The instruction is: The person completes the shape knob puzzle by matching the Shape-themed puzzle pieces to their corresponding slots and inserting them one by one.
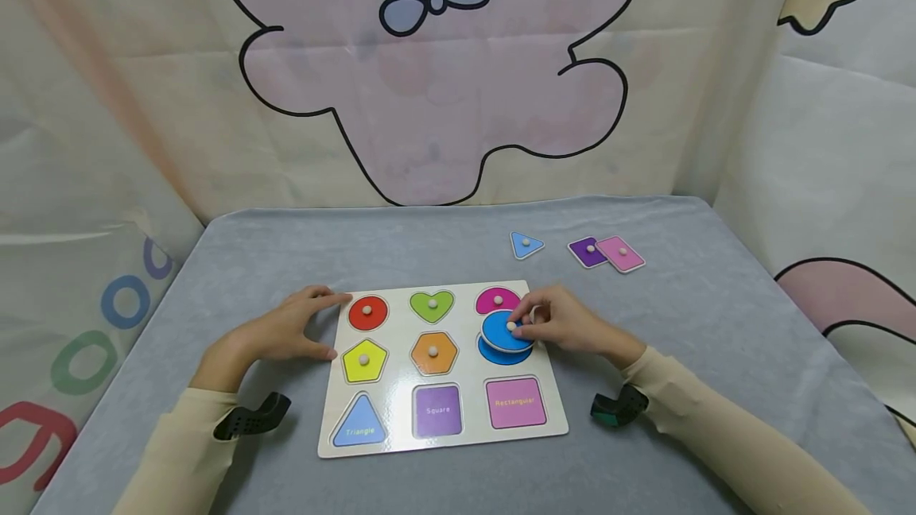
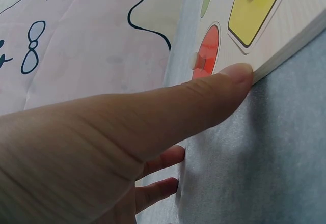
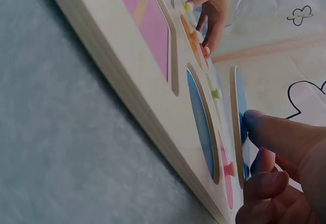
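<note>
A white puzzle board (image 1: 397, 412) lies on the table. My right hand (image 1: 572, 324) pinches the small knob of a blue oval puzzle piece (image 1: 494, 332). In the right wrist view this piece (image 3: 237, 107) hangs apart from the board, above its blue recess (image 3: 199, 117). My left hand (image 1: 286, 332) touches the board's left edge with thumb and index finger, its fingers mostly straight. Red, green heart, yellow pentagon (image 1: 363, 362), orange hexagon (image 1: 433, 353) and magenta (image 1: 494, 298) pieces sit in the board. The triangle, square and rectangle recesses show their printed names.
Behind the board lie a blue triangle piece (image 1: 525, 245), a purple piece (image 1: 585, 253) and a pink piece (image 1: 619, 255) that overlaps the purple one. A grey cloth (image 1: 286, 249) covers the table. A printed curtain (image 1: 429, 102) hangs at the back.
</note>
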`<state>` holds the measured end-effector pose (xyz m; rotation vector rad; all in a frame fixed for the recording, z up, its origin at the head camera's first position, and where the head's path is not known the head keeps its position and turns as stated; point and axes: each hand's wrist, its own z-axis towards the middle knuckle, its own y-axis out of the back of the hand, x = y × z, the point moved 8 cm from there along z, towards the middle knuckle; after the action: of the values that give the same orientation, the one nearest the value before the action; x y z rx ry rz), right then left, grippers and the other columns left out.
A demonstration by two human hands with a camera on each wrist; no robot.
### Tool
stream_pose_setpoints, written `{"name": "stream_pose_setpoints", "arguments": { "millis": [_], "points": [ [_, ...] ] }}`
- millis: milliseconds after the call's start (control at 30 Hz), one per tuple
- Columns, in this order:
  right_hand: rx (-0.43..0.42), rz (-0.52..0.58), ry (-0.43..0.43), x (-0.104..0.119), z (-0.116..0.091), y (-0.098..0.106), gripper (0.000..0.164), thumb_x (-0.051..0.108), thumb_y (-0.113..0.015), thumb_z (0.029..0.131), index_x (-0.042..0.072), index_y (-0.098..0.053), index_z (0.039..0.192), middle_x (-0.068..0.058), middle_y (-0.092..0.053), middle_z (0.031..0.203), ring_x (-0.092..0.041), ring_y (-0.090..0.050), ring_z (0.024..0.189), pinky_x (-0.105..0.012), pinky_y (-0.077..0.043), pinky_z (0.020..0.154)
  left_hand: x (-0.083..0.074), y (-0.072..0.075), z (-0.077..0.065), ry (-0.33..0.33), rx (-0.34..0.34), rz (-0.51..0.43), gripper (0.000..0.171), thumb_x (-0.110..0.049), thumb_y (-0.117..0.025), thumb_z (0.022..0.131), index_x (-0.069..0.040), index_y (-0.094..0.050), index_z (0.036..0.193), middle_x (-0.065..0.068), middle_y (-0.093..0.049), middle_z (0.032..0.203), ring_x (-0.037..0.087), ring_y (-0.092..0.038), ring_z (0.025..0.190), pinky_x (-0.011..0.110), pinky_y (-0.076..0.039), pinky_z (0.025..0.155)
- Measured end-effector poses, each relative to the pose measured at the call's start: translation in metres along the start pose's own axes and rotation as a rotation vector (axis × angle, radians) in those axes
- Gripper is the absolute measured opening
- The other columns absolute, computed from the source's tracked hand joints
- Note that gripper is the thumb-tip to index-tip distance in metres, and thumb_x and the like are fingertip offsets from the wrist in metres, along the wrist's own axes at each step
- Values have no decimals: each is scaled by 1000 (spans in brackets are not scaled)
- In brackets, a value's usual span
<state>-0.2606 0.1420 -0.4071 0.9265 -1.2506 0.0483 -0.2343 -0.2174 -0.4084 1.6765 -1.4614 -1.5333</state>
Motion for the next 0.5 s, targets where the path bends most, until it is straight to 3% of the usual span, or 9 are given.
{"name": "stream_pose_setpoints", "arguments": {
  "millis": [500],
  "points": [
    [49, 25, -44, -3, 2, -14, 10, 11, -77, 89, 4, -76, 96, -5, -59, 75, -8, -47, 57, -18, -39, 53, 1, 0, 0, -11, 4, -3, 89, -39, -86, 78, -16, -44, 153, 29, -34, 155, 50, -34, 140, 72, -38, 108]
  ]
}}
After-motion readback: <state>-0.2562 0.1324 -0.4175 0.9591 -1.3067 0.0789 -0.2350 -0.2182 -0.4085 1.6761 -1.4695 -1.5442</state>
